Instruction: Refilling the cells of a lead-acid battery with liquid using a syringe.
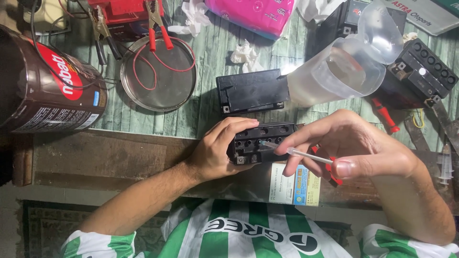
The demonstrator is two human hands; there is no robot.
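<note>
Between the hands, a small black battery [260, 142] is gripped by the left hand [221, 149]; a syringe [294, 152] is pinched in the right hand [354, 145]. Its tip should be kept centred over one cell hole and pressed slowly.

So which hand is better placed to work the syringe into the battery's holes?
Right: the right hand holds the syringe, tip at the small battery. The left hand steadies it.
</note>
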